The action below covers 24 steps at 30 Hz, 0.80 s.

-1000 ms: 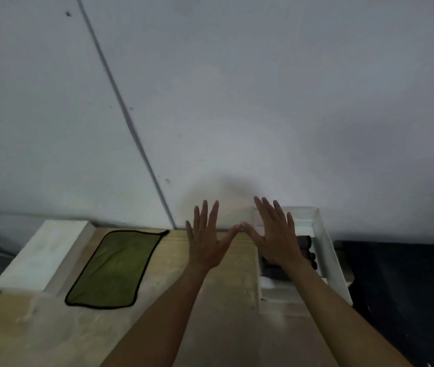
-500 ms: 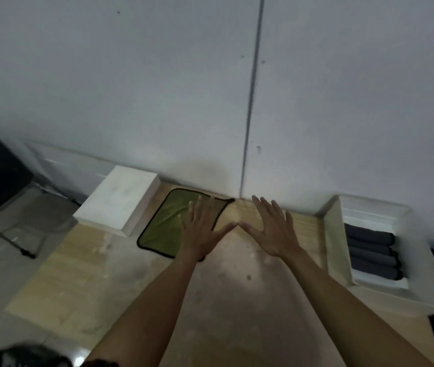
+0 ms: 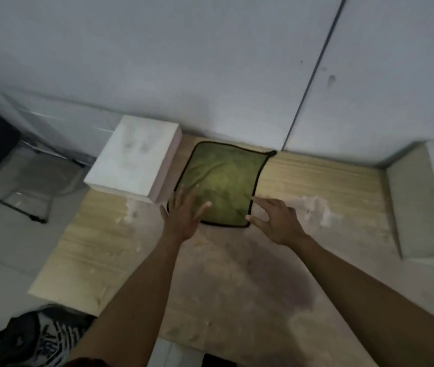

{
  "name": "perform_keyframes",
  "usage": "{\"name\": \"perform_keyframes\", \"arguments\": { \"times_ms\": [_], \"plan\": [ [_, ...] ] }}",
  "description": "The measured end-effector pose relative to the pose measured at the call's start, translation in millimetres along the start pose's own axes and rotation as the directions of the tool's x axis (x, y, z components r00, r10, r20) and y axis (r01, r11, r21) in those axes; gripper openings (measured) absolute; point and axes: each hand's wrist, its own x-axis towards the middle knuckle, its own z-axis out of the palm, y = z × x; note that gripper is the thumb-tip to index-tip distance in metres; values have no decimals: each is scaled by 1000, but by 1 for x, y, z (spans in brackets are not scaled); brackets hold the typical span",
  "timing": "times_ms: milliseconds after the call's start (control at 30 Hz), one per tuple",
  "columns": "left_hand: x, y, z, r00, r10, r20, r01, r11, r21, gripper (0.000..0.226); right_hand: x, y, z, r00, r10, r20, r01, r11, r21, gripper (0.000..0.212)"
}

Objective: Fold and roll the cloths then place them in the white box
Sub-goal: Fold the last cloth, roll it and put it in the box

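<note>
We work at a wooden table (image 3: 303, 260) pushed up against a pale wall (image 3: 210, 62), its top scuffed and stained in the middle. At the right edge sits the white box (image 3: 417, 207), only its near wall and a sliver of dark contents in view. On the far left corner stands a white block (image 3: 133, 165). Between them, lying flat and open near the wall, is the green cloth (image 3: 223, 181) with its black binding — just beside the block, well apart from the box.

Our left hand (image 3: 184, 218) reaches over the cloth's near left corner, fingers spread and holding nothing; whether it touches the fabric we cannot tell. Our right hand (image 3: 276, 221) comes to the near right corner, fingers loosely apart and also empty, fingertips at the black edge.

The step in hand, as we judge it, is taking hold for the first fold. To do it well we should pinch both near corners evenly, lift them together and carry them to the far corners so the bound edges line up — then smooth the crease flat before rolling, since a skewed fold would probably give a lopsided roll that sits badly in the box.
</note>
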Motion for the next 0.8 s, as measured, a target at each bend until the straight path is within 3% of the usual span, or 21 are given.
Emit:
{"name": "perform_keyframes", "arguments": {
  "times_ms": [133,267,400,500,567,667,800],
  "plan": [
    [20,-34,9,999,-2,-48,1,1000,-28,59,14,15,32,992,-124,-12,124,992,36,58],
    [37,-59,22,977,33,-213,-39,999,-22,45,31,32,53,941,-292,-170,301,953,31,49],
    [40,-72,49,880,101,-464,-96,995,34,34,41,49,71,856,-404,-324,420,907,-23,46],
    [42,-76,49,807,180,-562,-197,980,31,31,40,52,77,810,-443,-385,481,877,3,35],
    [39,-81,50,769,262,-584,-298,954,36,27,38,54,83,783,-459,-420,501,866,-12,24],
    [30,-87,48,777,356,-518,-372,925,77,30,35,51,90,751,-462,-472,511,859,-27,14],
    [6,-92,51,779,448,-440,-432,891,143,39,14,49,97,790,-387,-476,463,885,49,14]
  ]
}}
